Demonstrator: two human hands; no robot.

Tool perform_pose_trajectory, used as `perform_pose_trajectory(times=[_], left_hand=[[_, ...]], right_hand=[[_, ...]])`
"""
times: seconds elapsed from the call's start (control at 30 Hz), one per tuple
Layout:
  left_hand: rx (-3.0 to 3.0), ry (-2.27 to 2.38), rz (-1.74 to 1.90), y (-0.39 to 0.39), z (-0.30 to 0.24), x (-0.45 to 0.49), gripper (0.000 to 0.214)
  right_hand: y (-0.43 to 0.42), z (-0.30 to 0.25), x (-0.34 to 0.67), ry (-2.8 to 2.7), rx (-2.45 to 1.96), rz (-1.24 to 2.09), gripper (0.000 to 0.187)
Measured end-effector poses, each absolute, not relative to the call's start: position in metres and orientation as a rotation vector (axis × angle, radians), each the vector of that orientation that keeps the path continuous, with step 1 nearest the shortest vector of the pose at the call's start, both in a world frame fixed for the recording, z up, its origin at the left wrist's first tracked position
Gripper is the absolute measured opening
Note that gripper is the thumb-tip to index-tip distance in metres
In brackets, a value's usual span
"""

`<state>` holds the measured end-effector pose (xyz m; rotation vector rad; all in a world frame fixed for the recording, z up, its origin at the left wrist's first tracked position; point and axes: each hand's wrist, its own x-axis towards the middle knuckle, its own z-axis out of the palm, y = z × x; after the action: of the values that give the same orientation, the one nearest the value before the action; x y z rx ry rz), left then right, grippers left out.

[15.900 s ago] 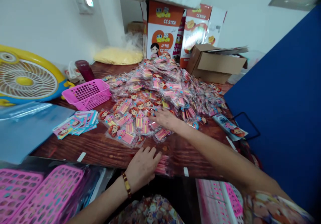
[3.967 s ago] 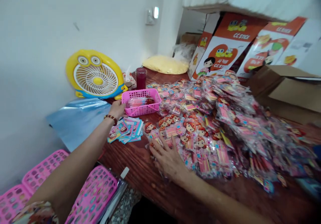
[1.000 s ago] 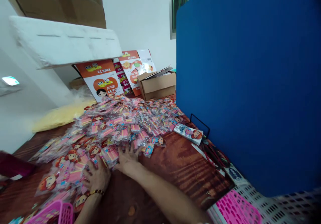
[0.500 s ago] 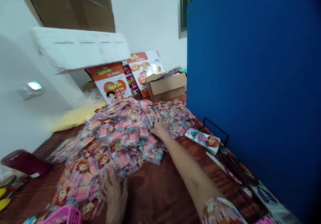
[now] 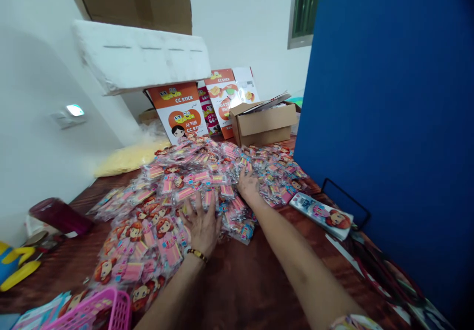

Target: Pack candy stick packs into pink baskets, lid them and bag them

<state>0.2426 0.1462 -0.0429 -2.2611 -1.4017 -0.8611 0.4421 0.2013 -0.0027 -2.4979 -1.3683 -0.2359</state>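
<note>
A broad heap of small clear packets [image 5: 166, 234], printed with a red-haired cartoon girl and holding pink and yellow sticks, covers the middle of the dark wooden table [image 5: 229, 290]. My left hand [image 5: 203, 225], with a bracelet at the wrist, lies fingers spread on the near side of the heap. Deeper in, at the heap's right part, my right hand [image 5: 249, 184] rests on the packets with its fingers apart. Neither hand visibly grips a packet. Some fingertips of the right hand are hard to make out among the wrappers.
A pink plastic basket [image 5: 120, 310] stands at the near left, a dark red bottle [image 5: 61, 216] beyond it. Behind the heap are an open cardboard box [image 5: 264, 128] and CC Stick cartons [image 5: 181, 113]. A blue partition [image 5: 388, 123] borders the right, near a stack of flat wrappers [image 5: 320, 215].
My left hand has moved forward and right, from the heap's near edge onto the packets. My right hand stays on the heap. The whole view has shifted, with things appearing farther right.
</note>
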Motion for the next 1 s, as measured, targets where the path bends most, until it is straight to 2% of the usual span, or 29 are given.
perform_pose_trajectory(times=[0.1, 0.43, 0.67, 0.83, 1.0], left_hand=[[-2.234, -1.47, -0.806, 0.166, -0.049, 0.237, 0.069], [-2.293, -1.603, -0.59, 0.187, -0.056, 0.229, 0.057], [-2.413, -1.606, -0.541, 0.187, -0.042, 0.222, 0.063], [-2.588, -1.543, -0.496, 0.183, -0.02, 0.207, 0.068], [-2.657, -1.508, -0.519, 0.181, 0.006, 0.188, 0.054]], right_hand=[[0.201, -0.005, 0.447, -1.432, -2.462, -0.283, 0.057], [0.198, 0.009, 0.45, -1.495, -2.501, -0.285, 0.056], [0.157, 0.031, 0.428, -1.604, -2.449, -0.315, 0.045], [0.112, 0.035, 0.378, -1.612, -2.488, -0.283, 0.046], [0.062, 0.024, 0.329, -1.645, -2.555, -0.188, 0.052]])
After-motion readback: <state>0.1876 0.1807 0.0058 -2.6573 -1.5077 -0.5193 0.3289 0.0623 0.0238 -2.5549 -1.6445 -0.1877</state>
